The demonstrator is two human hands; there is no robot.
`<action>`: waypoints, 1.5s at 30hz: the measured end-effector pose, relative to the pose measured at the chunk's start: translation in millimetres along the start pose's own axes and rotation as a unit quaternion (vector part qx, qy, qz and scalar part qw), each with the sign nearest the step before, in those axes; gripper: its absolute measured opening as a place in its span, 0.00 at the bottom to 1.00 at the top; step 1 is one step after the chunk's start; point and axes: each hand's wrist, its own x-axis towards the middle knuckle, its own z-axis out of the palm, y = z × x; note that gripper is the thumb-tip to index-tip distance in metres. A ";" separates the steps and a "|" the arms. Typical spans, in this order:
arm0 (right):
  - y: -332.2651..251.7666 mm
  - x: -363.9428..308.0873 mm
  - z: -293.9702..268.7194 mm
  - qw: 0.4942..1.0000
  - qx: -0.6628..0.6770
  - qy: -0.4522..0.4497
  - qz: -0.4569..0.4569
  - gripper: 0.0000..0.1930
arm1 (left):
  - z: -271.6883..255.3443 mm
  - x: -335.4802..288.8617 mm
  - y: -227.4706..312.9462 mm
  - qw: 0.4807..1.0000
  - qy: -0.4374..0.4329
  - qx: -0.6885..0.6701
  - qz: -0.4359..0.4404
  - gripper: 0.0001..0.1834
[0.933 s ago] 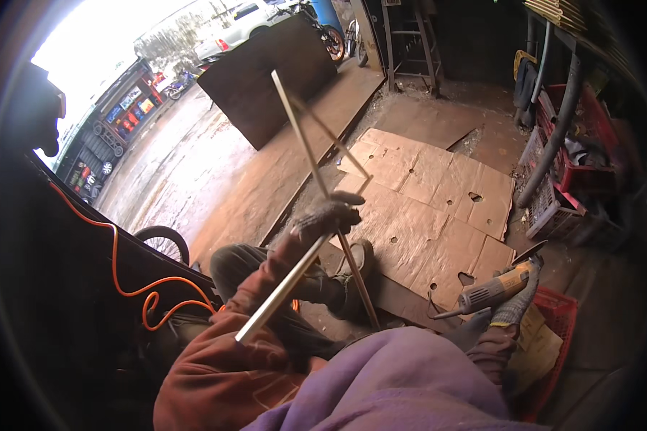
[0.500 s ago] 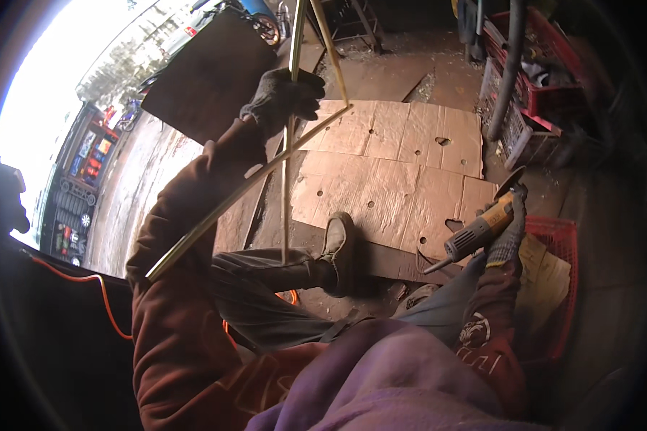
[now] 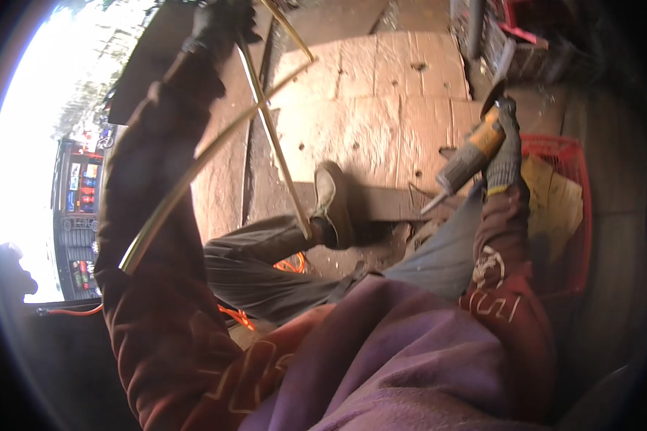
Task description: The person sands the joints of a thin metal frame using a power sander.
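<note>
A frame of thin brass-coloured metal bars is up in the air, its long bars crossing and two of them meeting in a corner. My left hand, in a dark grey glove, is closed round one bar near the upper edge of the picture; some of its fingers are hard to make out. The free end of that bar reaches down to my trouser leg near the boot. On the right, my gloved right hand grips a yellow and grey angle grinder. Its disc points away from me.
Flattened cardboard with several holes covers the floor ahead. A red plastic crate holding a cardboard piece stands right of my right arm. More crates stand farther back. An orange cable runs by my leg.
My left hand has moved left and farther up in the picture with the bar frame, whose bars have tilted. The view has dipped lower. My right hand keeps hold of the grinder.
</note>
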 end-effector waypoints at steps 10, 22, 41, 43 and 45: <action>5.8 -7.2 -0.9 1.000 -0.011 0.010 0.000 0.24 | 39.2 -32.5 20.5 0.994 -0.099 -0.010 0.047 0.09; 17.6 4.5 -1.6 0.998 -0.032 -0.004 0.055 0.27 | 32.4 -34.3 2.1 0.979 -0.174 0.088 0.062 0.10; 9.0 -4.4 -3.6 0.994 -0.021 -0.021 0.105 0.24 | 39.5 -18.0 -74.1 0.841 -0.271 0.396 0.250 0.12; 4.6 -17.6 14.5 0.985 0.029 -0.063 0.159 0.28 | 39.7 -6.2 -97.7 0.770 -0.284 0.452 0.348 0.15; 8.8 -21.0 19.9 0.982 0.057 -0.083 0.159 0.27 | 45.8 -12.4 -102.8 0.880 -0.290 0.322 0.195 0.15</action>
